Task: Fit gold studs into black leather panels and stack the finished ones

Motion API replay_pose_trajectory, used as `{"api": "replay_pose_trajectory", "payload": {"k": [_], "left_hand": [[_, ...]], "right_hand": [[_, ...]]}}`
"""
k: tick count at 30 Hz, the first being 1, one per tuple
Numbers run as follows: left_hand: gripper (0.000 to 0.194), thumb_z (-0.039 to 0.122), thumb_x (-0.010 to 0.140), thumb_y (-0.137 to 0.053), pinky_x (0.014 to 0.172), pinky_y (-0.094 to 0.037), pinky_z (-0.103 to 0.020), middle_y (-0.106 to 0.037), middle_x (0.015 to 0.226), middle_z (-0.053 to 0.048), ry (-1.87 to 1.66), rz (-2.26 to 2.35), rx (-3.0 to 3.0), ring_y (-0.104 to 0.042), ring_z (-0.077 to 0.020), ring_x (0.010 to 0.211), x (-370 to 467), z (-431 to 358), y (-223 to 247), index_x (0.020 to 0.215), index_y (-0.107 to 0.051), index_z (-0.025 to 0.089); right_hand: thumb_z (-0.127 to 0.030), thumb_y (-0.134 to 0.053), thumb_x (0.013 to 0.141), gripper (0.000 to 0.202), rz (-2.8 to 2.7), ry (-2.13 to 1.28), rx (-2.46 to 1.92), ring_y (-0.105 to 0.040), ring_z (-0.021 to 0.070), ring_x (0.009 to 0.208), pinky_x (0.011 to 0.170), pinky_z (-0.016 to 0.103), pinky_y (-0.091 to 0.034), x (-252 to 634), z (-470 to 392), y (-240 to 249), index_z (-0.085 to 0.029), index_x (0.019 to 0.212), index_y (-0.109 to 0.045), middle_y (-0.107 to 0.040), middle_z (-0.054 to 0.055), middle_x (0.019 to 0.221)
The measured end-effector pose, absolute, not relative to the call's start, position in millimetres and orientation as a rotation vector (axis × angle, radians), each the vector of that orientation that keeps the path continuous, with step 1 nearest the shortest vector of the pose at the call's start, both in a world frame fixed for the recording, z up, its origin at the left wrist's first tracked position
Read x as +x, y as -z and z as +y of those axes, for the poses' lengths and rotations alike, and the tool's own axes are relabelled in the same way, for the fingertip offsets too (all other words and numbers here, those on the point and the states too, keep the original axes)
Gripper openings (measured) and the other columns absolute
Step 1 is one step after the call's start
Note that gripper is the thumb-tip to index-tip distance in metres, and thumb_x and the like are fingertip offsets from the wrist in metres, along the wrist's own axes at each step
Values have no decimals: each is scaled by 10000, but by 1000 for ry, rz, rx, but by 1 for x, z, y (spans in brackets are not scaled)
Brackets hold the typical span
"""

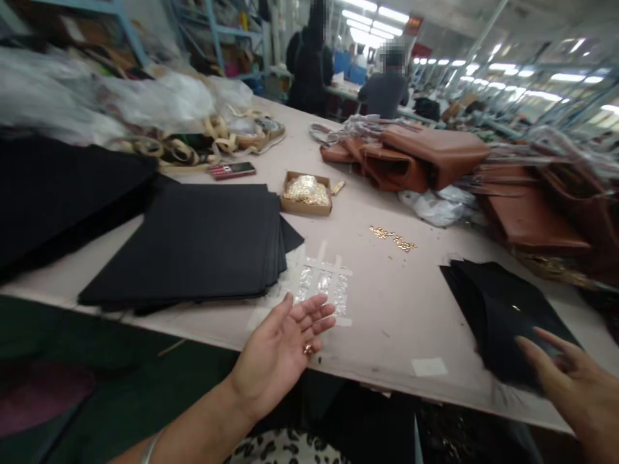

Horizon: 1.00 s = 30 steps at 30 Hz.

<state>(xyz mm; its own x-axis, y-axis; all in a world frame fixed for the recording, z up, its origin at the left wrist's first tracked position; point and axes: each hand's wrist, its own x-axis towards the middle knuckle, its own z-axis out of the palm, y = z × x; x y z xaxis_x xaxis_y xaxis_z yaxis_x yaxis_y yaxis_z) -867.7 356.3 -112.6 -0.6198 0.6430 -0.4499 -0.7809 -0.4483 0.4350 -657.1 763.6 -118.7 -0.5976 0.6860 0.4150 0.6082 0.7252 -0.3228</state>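
Observation:
My left hand [285,351] is palm up at the table's front edge, with fingers spread. A small gold-coloured piece [308,349] shows by its little finger; whether it is a ring or a loose fitting I cannot tell. Just beyond the fingertips, a taped-down clear plastic patch [323,283] lies on the table. My right hand [563,370] is over the near edge of a pile of black sheets [522,316], thumb and fingers apart. The top sheet bears a tiny gold spot [516,308]. Small gold metal pieces [393,238] lie scattered in a short row between the hands.
A larger stack of black sheets [193,241] sits at left. Behind it are a phone [233,170] and a cardboard box [307,207] of gold pieces. Brown bags [430,151] crowd the right. Plastic bags and strap rolls [181,151] fill the back left. Two people stand farther off.

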Motion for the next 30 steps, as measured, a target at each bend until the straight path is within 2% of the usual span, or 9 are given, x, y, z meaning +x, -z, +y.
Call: {"api": "replay_pose_trajectory", "payload": {"k": [2,4,7,10,15,19,21,24,30], "left_hand": [[481,434,1008,-394,689,-499,-218,-632,1206,-196,-2131,718,-306,-642,-217,1037,-868,355,111,1223,-600,56],[511,456,1005,-395,687,-494,-221,-612,1223,-209,-2139,667,-305,-630,-232,1063,-868,353,112,1250,-570,43],[536,473,1006,-386,782,-503,-258,-583,1261,-217,-2150,602,-279,-597,-263,1139,-867,349,116,1287,-530,39],[553,476,1012,-365,974,-458,-343,-548,1312,-228,-2180,545,-255,-572,-275,1180,-868,343,120,1323,-487,36],[555,480,1014,-358,1107,-347,-392,-534,1340,-216,-2204,515,-199,-549,-255,1200,-869,334,125,1339,-480,47],[563,509,989,-415,1119,-343,-400,-523,1376,-200,-2195,528,-139,-507,-270,1270,-868,328,128,1336,-502,75],[523,489,948,-522,1060,-411,-384,-565,1337,-177,-2180,605,-124,-547,-260,1223,-867,324,130,1299,-543,102],[384,354,852,-692,900,-511,-349,-685,1115,-117,-2090,852,-109,-649,-211,1002,-866,314,133,1163,-636,135],[289,293,771,-779,758,-541,-265,-734,932,-58,-1993,1062,-108,-680,-144,813,-866,301,142,1014,-720,148]], "right_hand": [[-560,-654,810,437,-2511,-393,-801,-717,229,635,542,334,-524,-687,699,117,-256,1118,-720,-766,70,827],[-417,-652,872,307,-2559,-566,-338,-722,219,796,698,330,-568,-721,627,114,-233,1114,-693,-761,54,953],[-139,-618,890,248,-2574,-695,355,-663,198,1013,932,357,-516,-766,542,108,-208,1127,-643,-727,53,1082],[-8,-543,884,323,-2572,-780,664,-616,176,1088,1048,396,-438,-791,502,102,-187,1146,-604,-717,42,1112],[-33,-575,888,269,-2642,-859,677,-561,213,1123,985,417,-455,-805,483,104,-199,1095,-621,-723,23,1019],[-44,-580,889,257,-2621,-957,666,-593,194,1036,968,412,-461,-810,475,113,-212,1077,-629,-709,28,1013],[-48,-590,885,278,-2590,-969,620,-602,191,1019,953,395,-474,-812,474,117,-207,1111,-621,-703,37,1023],[-45,-604,879,314,-2537,-859,569,-611,198,1018,923,369,-493,-813,477,121,-192,1156,-605,-700,57,1030],[-33,-579,909,333,-2579,-822,685,-638,168,948,819,281,-536,-814,481,124,-169,1213,-586,-711,65,1034]]}}
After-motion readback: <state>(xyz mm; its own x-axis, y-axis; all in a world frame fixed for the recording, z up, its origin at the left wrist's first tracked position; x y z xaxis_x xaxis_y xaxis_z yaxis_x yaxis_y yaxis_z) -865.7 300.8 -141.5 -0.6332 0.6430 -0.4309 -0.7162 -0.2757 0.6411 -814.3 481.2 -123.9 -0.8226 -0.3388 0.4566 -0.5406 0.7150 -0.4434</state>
